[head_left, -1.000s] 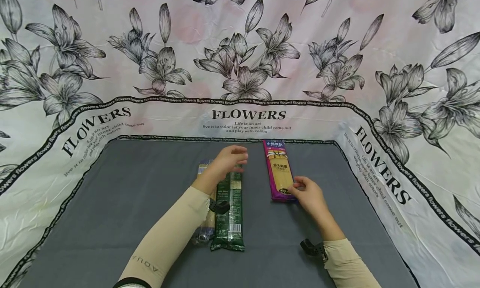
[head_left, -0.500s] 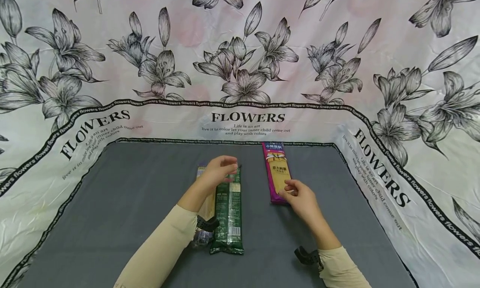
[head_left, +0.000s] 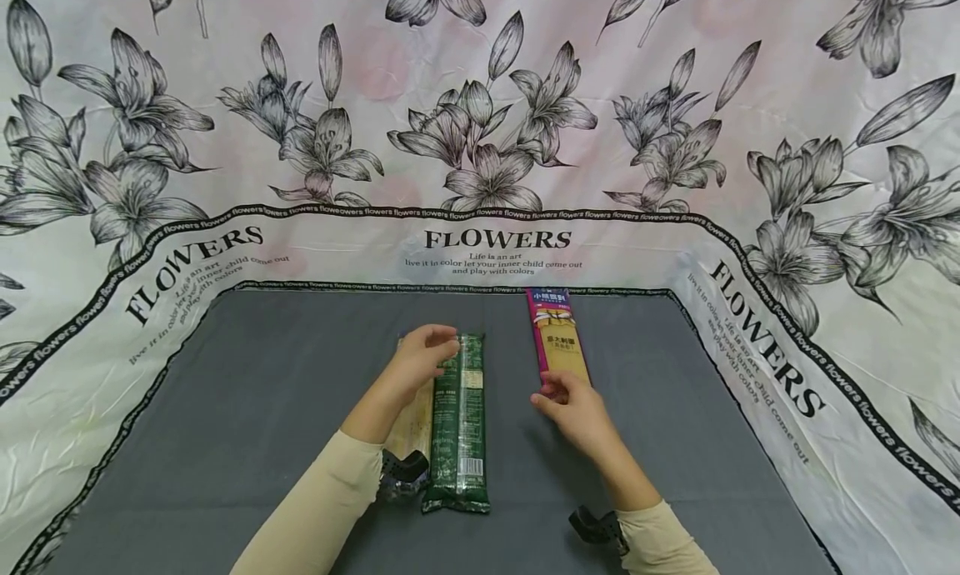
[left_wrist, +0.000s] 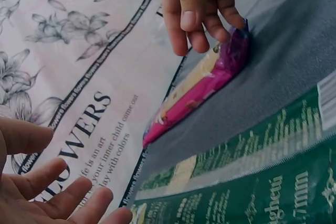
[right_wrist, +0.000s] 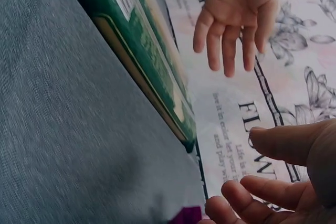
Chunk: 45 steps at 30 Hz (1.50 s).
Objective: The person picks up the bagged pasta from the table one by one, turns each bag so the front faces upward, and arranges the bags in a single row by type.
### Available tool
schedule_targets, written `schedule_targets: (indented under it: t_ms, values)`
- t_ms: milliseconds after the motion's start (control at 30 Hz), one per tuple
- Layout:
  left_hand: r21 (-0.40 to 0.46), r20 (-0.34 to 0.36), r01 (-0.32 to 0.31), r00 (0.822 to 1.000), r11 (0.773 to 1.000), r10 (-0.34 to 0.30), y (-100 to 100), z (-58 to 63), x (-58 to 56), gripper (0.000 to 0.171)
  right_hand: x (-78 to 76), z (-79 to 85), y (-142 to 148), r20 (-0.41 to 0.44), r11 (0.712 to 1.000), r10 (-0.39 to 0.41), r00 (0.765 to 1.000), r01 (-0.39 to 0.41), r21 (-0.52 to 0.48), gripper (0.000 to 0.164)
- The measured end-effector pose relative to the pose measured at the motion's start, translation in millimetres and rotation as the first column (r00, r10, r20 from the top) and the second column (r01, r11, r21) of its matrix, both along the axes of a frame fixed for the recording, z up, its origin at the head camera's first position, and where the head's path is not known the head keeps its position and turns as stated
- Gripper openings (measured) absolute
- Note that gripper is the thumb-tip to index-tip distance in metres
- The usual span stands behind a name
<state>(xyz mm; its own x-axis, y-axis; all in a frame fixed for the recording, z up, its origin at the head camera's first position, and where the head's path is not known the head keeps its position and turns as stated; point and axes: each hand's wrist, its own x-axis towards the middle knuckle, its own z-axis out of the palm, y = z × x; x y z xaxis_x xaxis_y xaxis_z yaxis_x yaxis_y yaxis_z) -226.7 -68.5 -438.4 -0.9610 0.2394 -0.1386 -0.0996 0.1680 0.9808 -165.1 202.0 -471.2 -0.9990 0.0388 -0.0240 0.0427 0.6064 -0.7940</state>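
Observation:
Two packs lie side by side in the head view: a green spaghetti pack (head_left: 459, 450) and a paler pack of yellowish pasta (head_left: 412, 425), partly hidden by my left arm. My left hand (head_left: 420, 360) hovers over their far ends, fingers loosely extended and holding nothing. To the right lies a pink and purple pasta pack (head_left: 559, 342) with a clear yellow window. Over its near end is my right hand (head_left: 576, 410), thumb and fingers apart with nothing between them. In the left wrist view, the spaghetti pack (left_wrist: 252, 182) shows its printed side.
A grey cloth (head_left: 262, 425) covers the table. Behind it and at the sides is white floral fabric (head_left: 495, 242) with a black printed border; the pink pack's far end reaches that border. Black wrist cameras (head_left: 596, 525) are strapped to both forearms.
Both hands have drawn back toward the near side and to the left. The right hand has moved across the pink pack's near end. The packs stay in place.

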Motion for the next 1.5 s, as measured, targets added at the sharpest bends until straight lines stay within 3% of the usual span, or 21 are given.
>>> schedule_targets:
  t_ms: [400, 700, 1067, 1500]
  values:
    - [-0.020, 0.016, -0.012, 1.000, 1.000, 0.012, 1, -14.2, -11.1, 0.057, 10.4, -8.9, -25, 0.067, 0.990, 0.129, 0.989, -0.132, 0.043, 0.044]
    - [-0.130, 0.034, -0.029, 0.999, 0.991, 0.034, 7, -25.5, -12.8, 0.058, 18.3, -16.3, -35, 0.112, 0.973, 0.195, 0.974, -0.206, 0.102, 0.044]
    - [-0.092, 0.062, -0.023, 0.998, 0.996, 0.029, 8, -25.6, -16.1, 0.062, 23.3, -24.2, -45, 0.128, 0.948, 0.281, 0.951, -0.295, 0.115, 0.049]
    - [-0.100, 0.126, 0.043, 0.992, 0.994, -0.030, 2, -26.8, -22.1, 0.064, 33.7, -26.6, -61, 0.110, 0.921, 0.267, 0.957, -0.287, 0.262, 0.045]
